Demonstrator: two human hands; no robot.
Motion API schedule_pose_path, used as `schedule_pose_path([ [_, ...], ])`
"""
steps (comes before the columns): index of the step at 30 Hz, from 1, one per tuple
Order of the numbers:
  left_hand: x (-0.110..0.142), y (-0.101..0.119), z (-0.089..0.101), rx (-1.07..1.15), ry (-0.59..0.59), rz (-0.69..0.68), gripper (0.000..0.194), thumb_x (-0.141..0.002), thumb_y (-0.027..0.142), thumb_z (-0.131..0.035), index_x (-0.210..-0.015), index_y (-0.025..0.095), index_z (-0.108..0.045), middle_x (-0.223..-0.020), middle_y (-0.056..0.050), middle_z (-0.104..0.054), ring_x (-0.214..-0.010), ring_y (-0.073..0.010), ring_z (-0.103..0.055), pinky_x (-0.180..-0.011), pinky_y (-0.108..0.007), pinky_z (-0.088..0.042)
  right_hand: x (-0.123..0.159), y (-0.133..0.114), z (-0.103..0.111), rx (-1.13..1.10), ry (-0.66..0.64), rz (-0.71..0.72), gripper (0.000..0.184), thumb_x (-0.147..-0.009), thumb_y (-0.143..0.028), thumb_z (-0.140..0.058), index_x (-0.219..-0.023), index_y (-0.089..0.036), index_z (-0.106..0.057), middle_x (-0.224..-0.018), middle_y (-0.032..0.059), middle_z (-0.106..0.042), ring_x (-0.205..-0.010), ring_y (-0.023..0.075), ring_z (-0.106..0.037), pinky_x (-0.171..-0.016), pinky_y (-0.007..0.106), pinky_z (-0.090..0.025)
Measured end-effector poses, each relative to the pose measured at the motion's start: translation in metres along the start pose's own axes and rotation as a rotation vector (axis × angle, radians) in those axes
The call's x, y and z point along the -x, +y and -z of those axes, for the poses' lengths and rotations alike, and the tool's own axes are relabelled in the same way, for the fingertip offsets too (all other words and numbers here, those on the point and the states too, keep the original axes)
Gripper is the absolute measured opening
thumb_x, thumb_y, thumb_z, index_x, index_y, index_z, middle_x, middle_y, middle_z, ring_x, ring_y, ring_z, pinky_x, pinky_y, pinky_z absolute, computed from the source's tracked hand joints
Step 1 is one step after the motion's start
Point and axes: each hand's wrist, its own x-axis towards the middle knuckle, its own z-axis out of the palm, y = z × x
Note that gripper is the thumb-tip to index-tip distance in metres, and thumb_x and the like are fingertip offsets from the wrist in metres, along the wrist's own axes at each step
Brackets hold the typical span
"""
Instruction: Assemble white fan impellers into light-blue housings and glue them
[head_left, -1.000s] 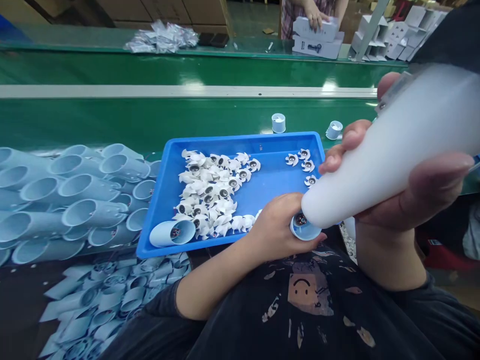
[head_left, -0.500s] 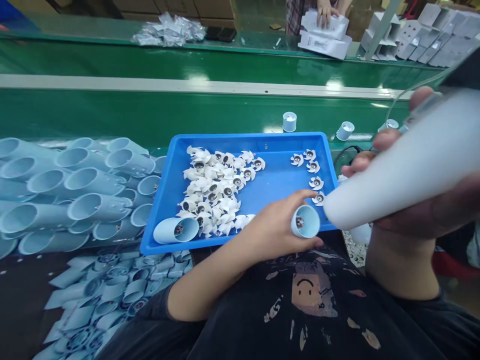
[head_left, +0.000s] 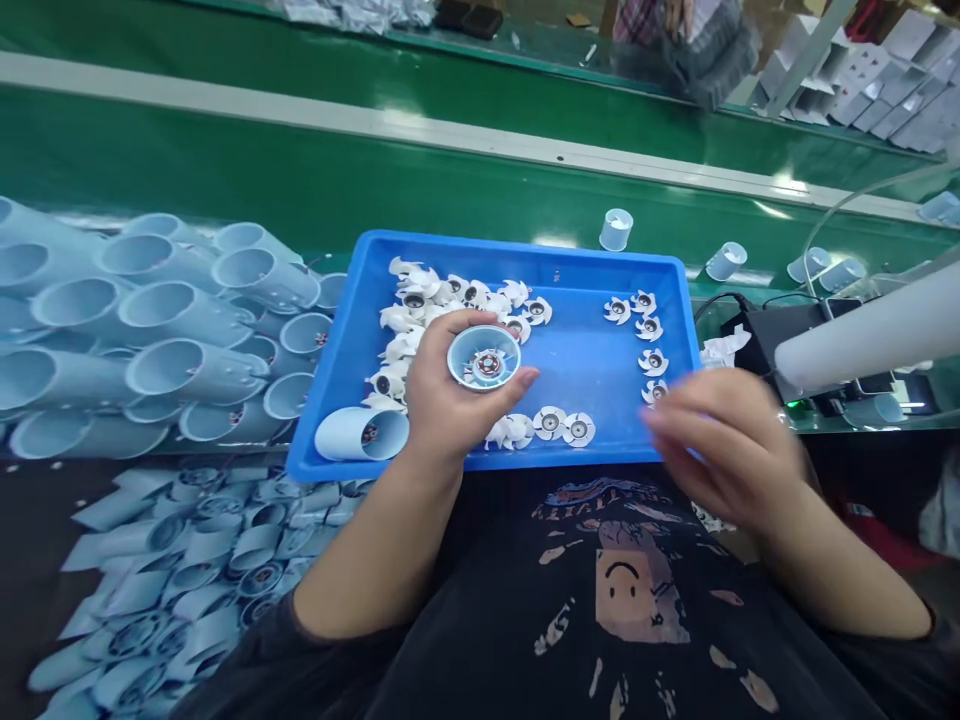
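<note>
My left hand (head_left: 442, 390) is wrapped around a light-blue plastic fan housing (head_left: 459, 372), its round mouth facing up, with vanes and a small motor showing inside. Beneath it lies a blue tray (head_left: 592, 360). White fan blades (head_left: 397, 345) are heaped in the tray's left part, and a few single fan blades (head_left: 652, 362) lie along its right side. My right hand (head_left: 724, 445), smeared by motion, hovers at the tray's right edge close to the lowest of these; whether its fingers hold anything cannot be made out. Another blue housing (head_left: 349, 435) lies in the tray's front left corner.
Blue housings (head_left: 165, 310) are stacked on the left, with more parts (head_left: 202, 560) piled below. A white cylinder (head_left: 870, 330) leans over a black device (head_left: 780, 345) at right. Short blue cups (head_left: 616, 232) stand on the green conveyor (head_left: 300, 170). A person's hand shows at the top.
My right hand has let go of the white cylinder and come down to the tray's right edge. The left hand has moved left with the housing, turning its mouth up.
</note>
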Motion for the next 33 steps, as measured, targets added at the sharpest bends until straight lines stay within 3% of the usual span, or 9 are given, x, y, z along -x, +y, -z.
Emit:
schedule_pose_path([
  [2, 0.000, -0.001, 0.002, 0.030, 0.011, 0.005, 0.048, -0.068, 0.045, -0.077, -0.104, 0.023, -0.053, -0.092, -0.003, -0.069, -0.086, -0.0215, -0.068, -0.082, -0.038, -0.055, -0.008, 0.004, -0.028, 0.204, -0.306, 0.006, 0.043, -0.089, -0.036, -0.049, -0.129, -0.023, -0.058, -0.117, 0.0122, -0.064, -0.106, 0.0302, -0.061, -0.090, 0.051, -0.052],
  [4, 0.002, -0.003, 0.004, 0.002, -0.002, 0.020, 0.049, -0.068, 0.046, -0.077, -0.104, 0.023, -0.053, -0.093, -0.004, -0.069, -0.088, -0.0224, -0.068, -0.084, -0.039, -0.054, -0.022, 0.010, -0.053, 0.301, -0.546, -0.022, 0.046, -0.087, -0.038, -0.057, -0.128, -0.016, -0.058, -0.114, 0.0171, -0.063, -0.101, 0.0324, -0.062, -0.085, 0.049, -0.053],
  [8, 0.003, -0.004, 0.006, -0.031, -0.039, 0.059, 0.050, -0.066, 0.046, -0.077, -0.103, 0.023, -0.054, -0.096, -0.005, -0.068, -0.090, -0.0229, -0.068, -0.085, -0.039, -0.054, -0.046, 0.020, -0.073, 0.351, -0.741, 0.018, 0.025, -0.074, -0.031, -0.073, -0.096, -0.018, -0.070, -0.103, 0.0126, -0.065, -0.090, 0.0271, -0.066, -0.076, 0.035, -0.055],
  [12, 0.003, -0.001, 0.006, 0.011, -0.043, 0.061, 0.048, -0.066, 0.044, -0.078, -0.103, 0.022, -0.054, -0.096, -0.005, -0.069, -0.089, -0.0223, -0.068, -0.084, -0.037, -0.054, -0.055, 0.025, -0.067, 0.418, -0.725, 0.088, 0.023, -0.084, -0.025, -0.061, -0.106, -0.016, -0.065, -0.101, 0.0103, -0.067, -0.090, 0.0225, -0.065, -0.079, 0.033, -0.052],
  [17, 0.003, -0.001, 0.006, 0.033, -0.052, 0.022, 0.048, -0.065, 0.043, -0.079, -0.101, 0.022, -0.055, -0.096, -0.004, -0.069, -0.090, -0.0226, -0.068, -0.084, -0.037, -0.053, -0.045, 0.034, -0.052, 0.531, -0.664, 0.229, 0.034, -0.097, -0.014, -0.033, -0.114, -0.014, -0.063, -0.123, 0.0148, -0.062, -0.118, 0.0285, -0.054, -0.104, 0.050, -0.037],
  [20, 0.004, -0.002, 0.006, 0.032, -0.083, 0.026, 0.050, -0.066, 0.045, -0.078, -0.103, 0.022, -0.055, -0.099, -0.005, -0.068, -0.092, -0.0237, -0.067, -0.085, -0.039, -0.053, -0.035, 0.037, -0.045, 0.542, -0.698, 0.305, 0.030, -0.095, -0.012, -0.041, -0.108, -0.017, -0.067, -0.125, 0.0111, -0.063, -0.122, 0.0268, -0.053, -0.109, 0.051, -0.031],
  [26, 0.004, -0.006, 0.006, -0.030, -0.113, 0.054, 0.058, -0.064, 0.046, -0.079, -0.109, 0.022, -0.052, -0.109, -0.006, -0.065, -0.099, -0.0248, -0.064, -0.088, -0.040, -0.051, -0.031, 0.032, -0.047, 0.552, -0.691, 0.291, 0.025, -0.093, -0.015, -0.048, -0.107, -0.018, -0.069, -0.123, 0.0088, -0.065, -0.113, 0.0264, -0.059, -0.097, 0.045, -0.043],
  [29, 0.004, -0.006, 0.006, -0.051, -0.142, 0.061, 0.056, -0.065, 0.045, -0.078, -0.109, 0.023, -0.052, -0.112, -0.006, -0.064, -0.103, -0.0249, -0.063, -0.092, -0.041, -0.049, -0.029, 0.031, -0.045, 0.547, -0.728, 0.300, 0.026, -0.093, -0.013, -0.048, -0.103, -0.019, -0.071, -0.125, 0.0084, -0.064, -0.119, 0.0279, -0.056, -0.103, 0.049, -0.038],
  [33, 0.004, -0.006, 0.007, -0.054, -0.162, 0.080, 0.055, -0.065, 0.045, -0.078, -0.109, 0.023, -0.053, -0.115, -0.007, -0.064, -0.106, -0.0258, -0.062, -0.095, -0.042, -0.048, -0.020, 0.030, -0.036, 0.536, -0.795, 0.275, 0.032, -0.091, -0.012, -0.053, -0.114, -0.029, -0.068, -0.136, 0.0051, -0.057, -0.125, 0.0299, -0.052, -0.103, 0.053, -0.038],
])
